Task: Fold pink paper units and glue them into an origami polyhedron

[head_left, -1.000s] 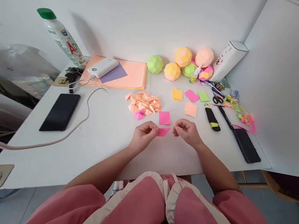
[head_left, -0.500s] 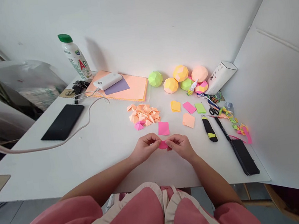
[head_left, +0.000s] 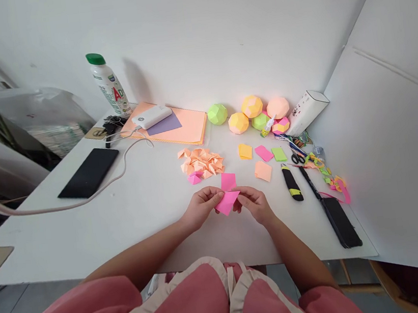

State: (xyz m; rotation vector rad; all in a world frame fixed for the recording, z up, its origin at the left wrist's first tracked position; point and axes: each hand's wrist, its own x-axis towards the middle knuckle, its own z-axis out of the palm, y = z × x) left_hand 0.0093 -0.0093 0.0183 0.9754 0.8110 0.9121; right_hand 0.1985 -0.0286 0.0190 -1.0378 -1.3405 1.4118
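Pink paper [head_left: 227, 203] between left hand [head_left: 204, 206] and right hand [head_left: 252, 203].

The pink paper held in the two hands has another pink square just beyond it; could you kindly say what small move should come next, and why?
I would probably ease the held pink paper slightly toward the body: the left hand and right hand hold it at opposite sides, and in view it covers part of the pink square.

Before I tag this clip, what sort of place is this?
Probably a home craft desk: folded peach paper pieces, faceted paper balls by the wall, and a black-and-yellow cutter lie on a white tabletop.
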